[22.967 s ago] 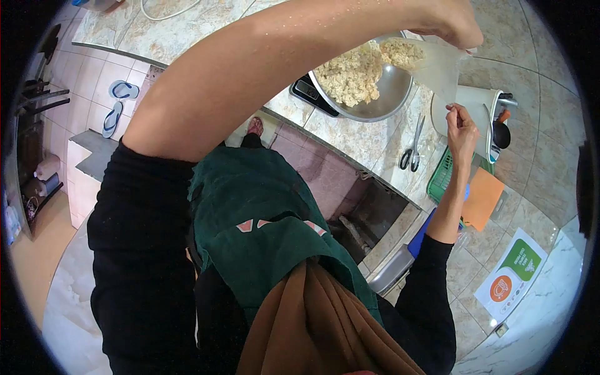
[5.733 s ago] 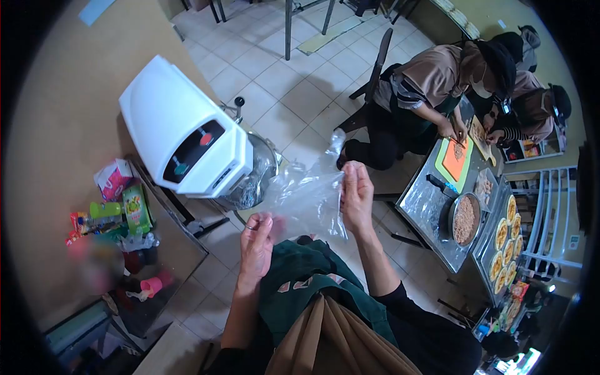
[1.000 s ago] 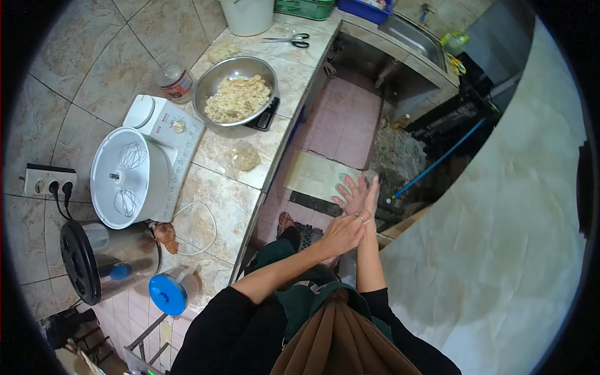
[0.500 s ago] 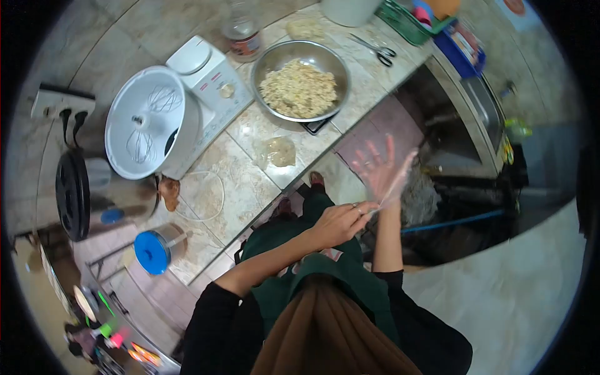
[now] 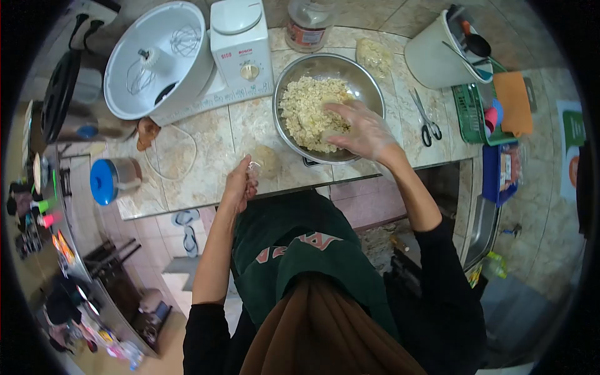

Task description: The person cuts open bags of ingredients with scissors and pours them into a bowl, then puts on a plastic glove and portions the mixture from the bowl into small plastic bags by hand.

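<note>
A metal bowl on the tiled counter holds a pale, crumbly food mixture. My right hand, in a clear plastic glove, reaches into the bowl's right side with fingers apart, at the edge of the mixture. My left hand is bare, at the counter's front edge, its fingers closed on the edge of a clear plastic bag. That bag lies left of and below the bowl, with something pale in it.
A white Bosch mixer and its bowl stand left. Behind are a jar and a food bag. Scissors, a white bucket and a green basket are right. A blue-lidded container sits left.
My gloved right hand has moved from beside the counter into the bowl. My left hand has let go of the glove and moved left to the plastic bag. The camera view has shifted.
</note>
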The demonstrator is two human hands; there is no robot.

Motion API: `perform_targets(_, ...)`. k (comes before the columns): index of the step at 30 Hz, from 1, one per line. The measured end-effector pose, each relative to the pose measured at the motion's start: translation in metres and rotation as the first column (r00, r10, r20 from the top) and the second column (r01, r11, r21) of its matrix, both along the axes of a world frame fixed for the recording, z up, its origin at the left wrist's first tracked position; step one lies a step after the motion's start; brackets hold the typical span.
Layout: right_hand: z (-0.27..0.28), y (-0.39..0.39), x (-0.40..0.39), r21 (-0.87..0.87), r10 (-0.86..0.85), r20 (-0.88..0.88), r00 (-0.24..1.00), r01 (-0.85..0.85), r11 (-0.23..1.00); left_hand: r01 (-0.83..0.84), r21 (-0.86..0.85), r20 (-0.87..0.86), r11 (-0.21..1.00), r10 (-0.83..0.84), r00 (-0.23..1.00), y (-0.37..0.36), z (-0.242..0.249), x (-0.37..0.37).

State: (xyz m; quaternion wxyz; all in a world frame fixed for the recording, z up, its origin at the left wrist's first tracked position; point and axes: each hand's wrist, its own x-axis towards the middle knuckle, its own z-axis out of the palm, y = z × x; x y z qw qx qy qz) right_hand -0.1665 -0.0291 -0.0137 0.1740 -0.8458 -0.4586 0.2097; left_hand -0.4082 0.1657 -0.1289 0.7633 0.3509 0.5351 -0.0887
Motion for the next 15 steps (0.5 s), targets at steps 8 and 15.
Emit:
perform_targets(8,-0.042,0.049,0.019,-0.222,0.258,0.039,0.965,-0.243,0.944,-0.252,0.371,0.06,0.894,0.248,0.967,-0.04,0.027,0.001)
perform_targets(15,-0.073,0.043,0.05,-0.033,0.338,0.08,0.938,-0.336,0.941,-0.398,0.467,0.246,0.79,0.317,0.916,-0.05,0.015,-0.002)
